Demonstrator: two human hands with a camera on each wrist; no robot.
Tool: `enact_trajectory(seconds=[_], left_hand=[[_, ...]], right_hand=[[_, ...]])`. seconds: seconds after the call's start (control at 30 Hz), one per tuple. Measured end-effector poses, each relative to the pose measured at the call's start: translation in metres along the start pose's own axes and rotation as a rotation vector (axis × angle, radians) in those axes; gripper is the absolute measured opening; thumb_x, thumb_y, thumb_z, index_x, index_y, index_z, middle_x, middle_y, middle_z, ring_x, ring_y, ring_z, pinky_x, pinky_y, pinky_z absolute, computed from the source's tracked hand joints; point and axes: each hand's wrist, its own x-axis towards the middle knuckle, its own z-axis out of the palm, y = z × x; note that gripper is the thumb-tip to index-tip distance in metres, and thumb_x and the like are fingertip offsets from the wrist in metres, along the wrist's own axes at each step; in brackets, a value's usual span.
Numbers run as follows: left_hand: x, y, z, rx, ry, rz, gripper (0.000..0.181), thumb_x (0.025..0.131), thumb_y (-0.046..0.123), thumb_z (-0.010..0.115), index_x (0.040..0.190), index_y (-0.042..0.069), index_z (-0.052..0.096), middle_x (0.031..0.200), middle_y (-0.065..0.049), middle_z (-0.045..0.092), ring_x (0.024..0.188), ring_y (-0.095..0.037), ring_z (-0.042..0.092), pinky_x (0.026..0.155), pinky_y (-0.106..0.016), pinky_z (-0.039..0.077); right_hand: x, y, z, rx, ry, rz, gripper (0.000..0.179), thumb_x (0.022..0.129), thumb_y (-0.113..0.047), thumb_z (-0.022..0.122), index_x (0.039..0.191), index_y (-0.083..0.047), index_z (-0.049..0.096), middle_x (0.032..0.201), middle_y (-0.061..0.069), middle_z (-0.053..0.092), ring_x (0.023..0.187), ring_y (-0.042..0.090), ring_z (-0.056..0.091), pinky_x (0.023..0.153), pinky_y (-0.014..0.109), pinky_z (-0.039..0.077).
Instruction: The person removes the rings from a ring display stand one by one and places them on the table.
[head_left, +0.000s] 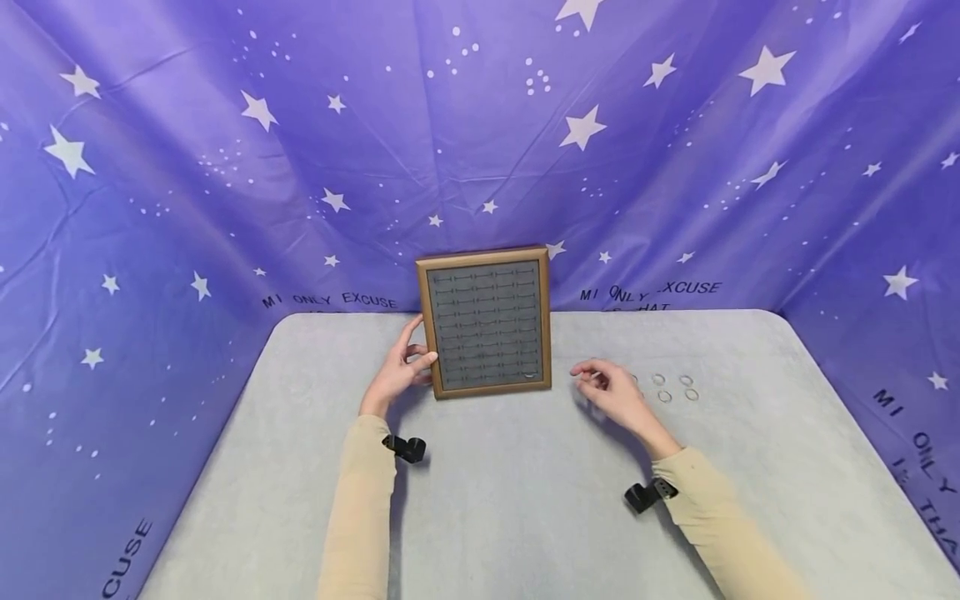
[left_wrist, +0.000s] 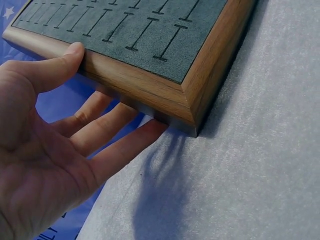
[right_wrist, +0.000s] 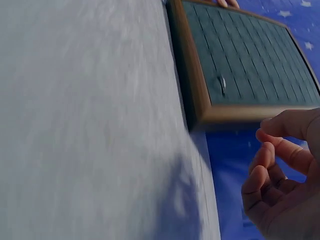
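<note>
A wooden-framed ring display tray [head_left: 487, 325] with a slotted grey-green insert stands tilted back at the table's far edge. My left hand [head_left: 401, 375] holds its left side; in the left wrist view the thumb [left_wrist: 75, 50] presses the wooden rim and the other fingers reach behind the edge. One ring [right_wrist: 223, 84] sits in a corner slot, at the lower right in the head view. My right hand [head_left: 611, 392] hovers right of the tray, fingers loosely curled, thumb and index close together; nothing shows between them. Several rings [head_left: 664, 397] lie beside it, some partly hidden behind the hand.
A grey table [head_left: 495, 492] spreads beneath both arms. Purple star-printed cloth [head_left: 420, 125] rises behind it and on both sides. Each wrist carries a small black camera [head_left: 408, 448].
</note>
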Motion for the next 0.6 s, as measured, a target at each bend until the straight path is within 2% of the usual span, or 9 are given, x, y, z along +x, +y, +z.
enact_trajectory(seconds=[0.13,0.33,0.6], left_hand=[[-0.001,0.001,0.0,0.007,0.006,0.01,0.075,0.095,0.0,0.059,0.155,0.026,0.022,0.108,-0.022,0.049,0.093,-0.026,0.056,0.076,-0.054,0.054],[-0.003,0.002,0.002,0.024,0.001,0.004,0.075,0.096,0.003,0.059,0.155,0.026,0.021,0.108,-0.021,0.05,0.087,-0.023,0.06,0.076,-0.054,0.054],[-0.003,0.003,0.002,0.01,0.004,0.004,0.076,0.095,-0.001,0.058,0.155,0.025,0.021,0.104,-0.02,0.051,0.087,-0.025,0.059,0.076,-0.055,0.054]], right_hand=[[0.01,-0.008,0.017,-0.008,-0.011,-0.042,0.016,0.084,0.005,0.066,0.099,0.004,0.067,0.078,0.004,0.058,0.065,0.012,0.052,0.059,0.022,0.046],[0.016,-0.016,0.036,0.002,-0.028,-0.058,0.014,0.084,0.004,0.067,0.097,0.002,0.069,0.075,0.001,0.055,0.061,0.009,0.048,0.053,0.021,0.042],[0.022,-0.022,0.053,-0.038,-0.054,-0.043,0.021,0.083,0.004,0.068,0.104,0.005,0.069,0.072,0.0,0.052,0.059,0.01,0.045,0.052,0.02,0.04]])
